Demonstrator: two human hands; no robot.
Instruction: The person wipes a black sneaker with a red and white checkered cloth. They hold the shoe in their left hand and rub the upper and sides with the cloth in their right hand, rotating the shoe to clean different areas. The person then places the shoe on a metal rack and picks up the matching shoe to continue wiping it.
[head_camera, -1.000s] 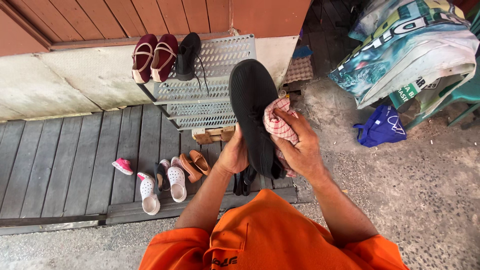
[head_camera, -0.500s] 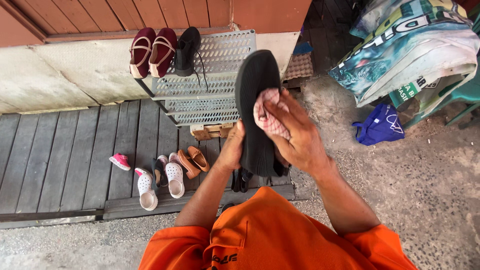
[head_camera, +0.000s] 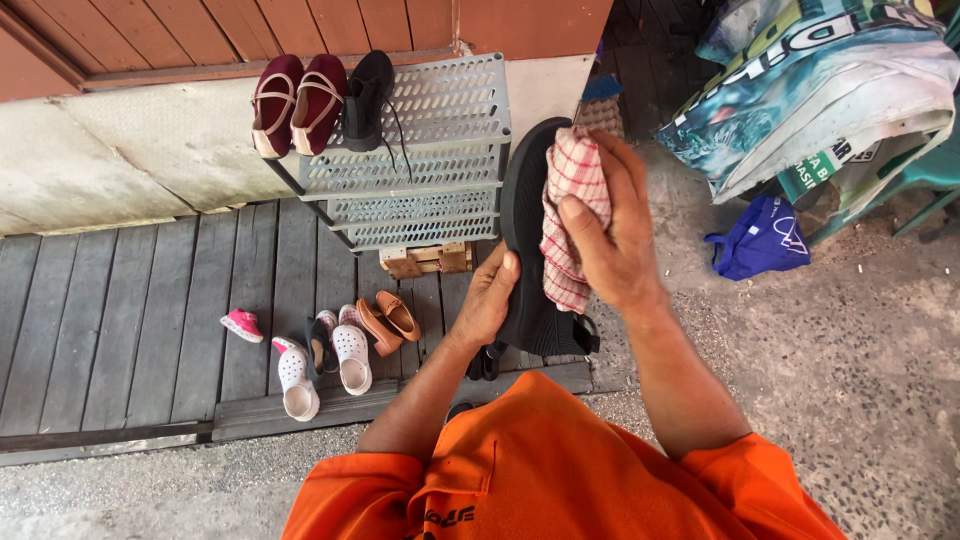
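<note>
Matt black knit shoe (head_camera: 522, 230), checked woven cloth (head_camera: 570, 215), weathered wooden decking (head_camera: 130, 320).

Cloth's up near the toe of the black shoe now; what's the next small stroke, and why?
Probably draw the red-and-white checked cloth down toward the heel. The right hand presses it against the upper half of the black slip-on shoe, while the left hand steadies the lower part, which the cloth is not covering.
</note>
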